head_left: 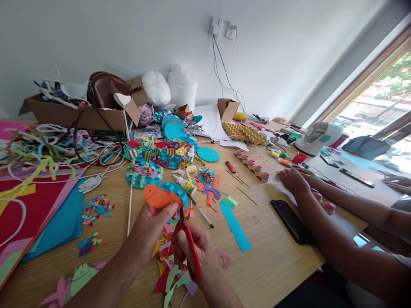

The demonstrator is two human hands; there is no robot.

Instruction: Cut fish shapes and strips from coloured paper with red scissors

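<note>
An orange paper fish (160,196) is pinched between the thumb and fingers of my left hand (158,219). My right hand (197,248) grips red-handled scissors (192,250), whose dark blades meet the paper at the fish's tail end. A thin orange strip hangs by the blades. Below my hands lies a heap of coloured paper scraps (170,281). Behind the fish are a blue paper disc (177,191) and a pen (206,217). A green paper fish (82,275) rests near my left forearm.
A co-worker's hands (294,182) are at the right, by a black phone (289,220) and an egg-carton caterpillar (252,164). Glue bottles (186,184) and decorated fish (147,170) stand beyond mine. Coloured paper sheets (59,230) and pipe cleaners (53,148) cover the left side.
</note>
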